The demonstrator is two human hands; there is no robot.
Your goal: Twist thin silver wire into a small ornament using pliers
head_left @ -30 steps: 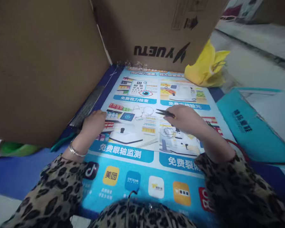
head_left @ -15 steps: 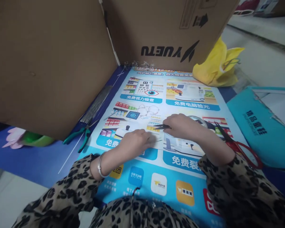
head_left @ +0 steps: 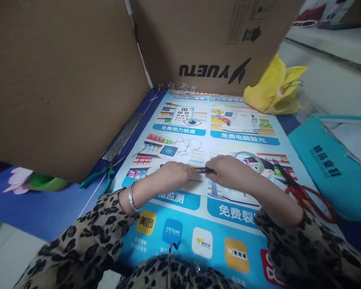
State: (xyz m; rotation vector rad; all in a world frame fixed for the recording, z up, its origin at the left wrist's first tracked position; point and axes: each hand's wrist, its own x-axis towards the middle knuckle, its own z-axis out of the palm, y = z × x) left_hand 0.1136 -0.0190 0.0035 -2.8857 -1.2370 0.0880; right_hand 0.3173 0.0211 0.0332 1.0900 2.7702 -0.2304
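Observation:
My left hand (head_left: 176, 176) is closed in a pinch over the printed poster (head_left: 228, 222). Thin wire showed at its fingertips a moment ago; now its fingers mostly hide it. From the left, my right hand (head_left: 228, 172) meets it, wrapped round dark-jawed pliers (head_left: 202, 170). Their jaws point left and reach the fingertips of my left hand, and my palm covers the handles. Behind my right hand lies a round coil (head_left: 260, 162), perhaps of wire. A loose tangle of thin wire (head_left: 188, 145) rests on the poster beyond my left hand.
Green-handled pliers (head_left: 104, 176) and a bundle of straight wires (head_left: 123, 136) lie on the left. Red-handled scissors (head_left: 314, 200) and a turquoise shoe box (head_left: 327, 168) are on the right. A yellow bag (head_left: 270, 94) sits behind. Cardboard panels (head_left: 204, 40) stand at the back and left.
My hands have drawn together, and the pliers' jaws now meet my left fingertips. The wire ends seen below my left hand are no longer visible. The view has shifted slightly.

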